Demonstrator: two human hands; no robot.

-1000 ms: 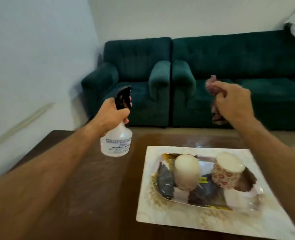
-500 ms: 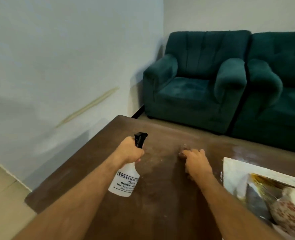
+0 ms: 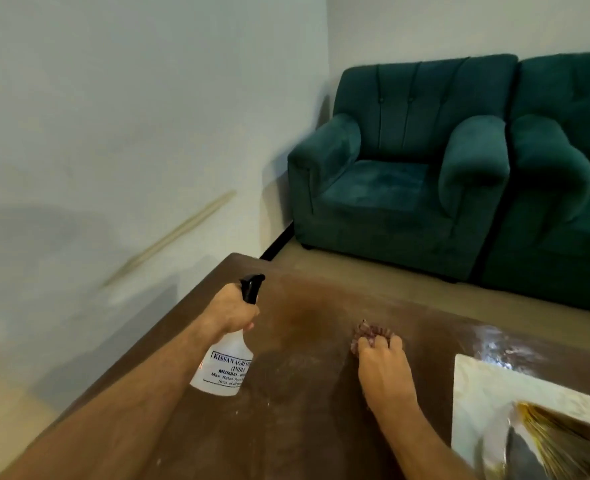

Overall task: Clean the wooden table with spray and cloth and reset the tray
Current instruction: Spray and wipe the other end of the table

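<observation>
Your left hand [image 3: 233, 311] is wrapped around the neck of the spray bottle [image 3: 225, 365], holding it tilted above the table [image 3: 286, 410]; your fingers hide the trigger, so only the black nozzle top shows, and the printed label curves out of sight on its right side. Your right hand [image 3: 382, 368] presses down on the cloth [image 3: 368, 332], fingers bent over it. Most of the cloth lies under your palm, and only a crumpled reddish edge sticks out past your fingertips, so its full shape is hard to make out.

The cloth sits on the table just left of the tray [image 3: 477, 386], not touching it. The wood around it looks dull and streaked, with a shiny wet-looking patch near the tray's far corner.

The tray is cut off by the right and bottom edges, so you see only its pale, patterned near-left part. What lies on it is blurred: something dark and something with gold streaks [image 3: 546, 434], neither clear enough to name.

Beyond the table, 1 green armchair [image 3: 401, 174] stands in the corner by the wall [image 3: 113, 133], and a green sofa [image 3: 570, 174] beside it runs out of view on the right. A pale diagonal mark crosses the wall to your left.
</observation>
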